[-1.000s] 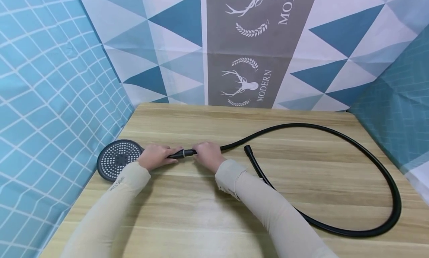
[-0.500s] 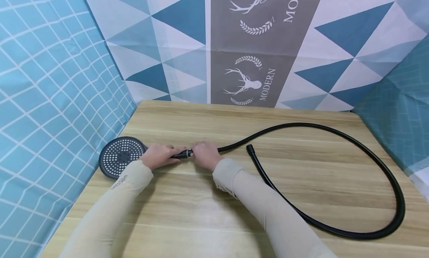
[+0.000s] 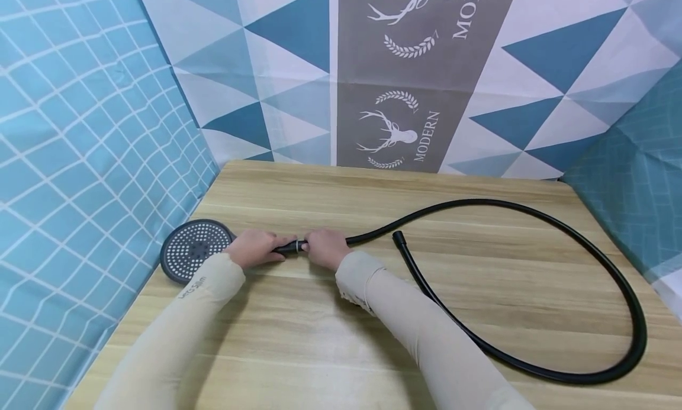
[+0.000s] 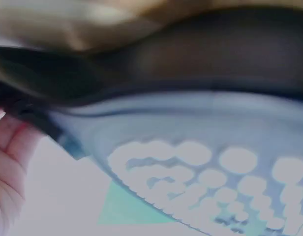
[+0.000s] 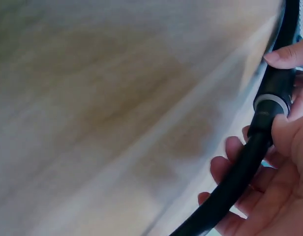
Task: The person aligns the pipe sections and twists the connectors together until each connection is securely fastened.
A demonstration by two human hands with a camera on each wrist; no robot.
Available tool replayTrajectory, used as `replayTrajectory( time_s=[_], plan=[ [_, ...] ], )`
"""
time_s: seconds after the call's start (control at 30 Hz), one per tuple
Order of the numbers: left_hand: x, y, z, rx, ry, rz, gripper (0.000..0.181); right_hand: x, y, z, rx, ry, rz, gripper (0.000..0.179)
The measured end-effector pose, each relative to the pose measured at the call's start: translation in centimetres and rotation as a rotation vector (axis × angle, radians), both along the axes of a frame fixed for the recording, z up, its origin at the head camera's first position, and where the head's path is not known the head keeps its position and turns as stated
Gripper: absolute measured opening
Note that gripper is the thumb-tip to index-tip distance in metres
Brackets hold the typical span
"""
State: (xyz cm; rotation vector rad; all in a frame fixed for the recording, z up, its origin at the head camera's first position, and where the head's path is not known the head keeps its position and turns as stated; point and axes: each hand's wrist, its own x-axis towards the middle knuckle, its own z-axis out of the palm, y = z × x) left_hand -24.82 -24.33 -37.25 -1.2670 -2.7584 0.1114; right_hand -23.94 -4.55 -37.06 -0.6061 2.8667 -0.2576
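A black handheld shower head (image 3: pixel 193 250) lies at the left of the table, its round face of pale nozzles turned up. My left hand (image 3: pixel 254 248) grips its handle (image 3: pixel 288 248). Right beside it, my right hand (image 3: pixel 326 249) holds the end of a black shower hose (image 3: pixel 479 202) against the handle's end. In the right wrist view a pale ring (image 5: pixel 272 102) marks this joint, with the thumb of my right hand (image 5: pixel 284 177) on the connector and fingers curled under the hose. The shower head's face fills much of the blurred left wrist view.
From my right hand the hose loops wide across the right of the wooden table (image 3: pixel 298 351). Its free end (image 3: pixel 399 239) lies near the table's middle. A blue tiled-pattern sheet (image 3: pixel 90 161) stands at the left, a patterned backdrop (image 3: pixel 298 73) behind.
My right hand has come closer to the handle, covering the connector that showed beside the pale ring. The whole head view has shifted slightly. Both hands keep their hold.
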Motion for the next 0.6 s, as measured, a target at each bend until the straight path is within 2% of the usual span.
replayTrajectory(
  time_s=[0.13, 0.2, 0.33, 0.47, 0.6],
  plan=[
    [-0.4, 0.5, 0.5, -0.029, -0.064, 0.036, 0.053, -0.2, 1.1, 0.6, -0.063, -0.039, -0.022, 0.032],
    [-0.5, 0.7, 0.7, -0.042, -0.086, 0.052, 0.053, -0.2, 2.0, 1.2, -0.063, -0.02, -0.001, 0.035],
    [-0.5, 1.1, 1.2, -0.093, -0.123, 0.121, 0.052, 0.2, 4.8, 2.5, -0.028, 0.079, 0.042, 0.036],
    [-0.2, 1.0, 1.6, -0.088, -0.145, 0.222, 0.052, 0.7, 8.3, 3.1, -0.008, 0.181, 0.03, 0.039],
    [0.6, 0.5, 2.2, -0.03, -0.086, 0.271, 0.054, 1.3, 11.7, 2.7, -0.018, 0.293, 0.01, 0.047]
  ],
)
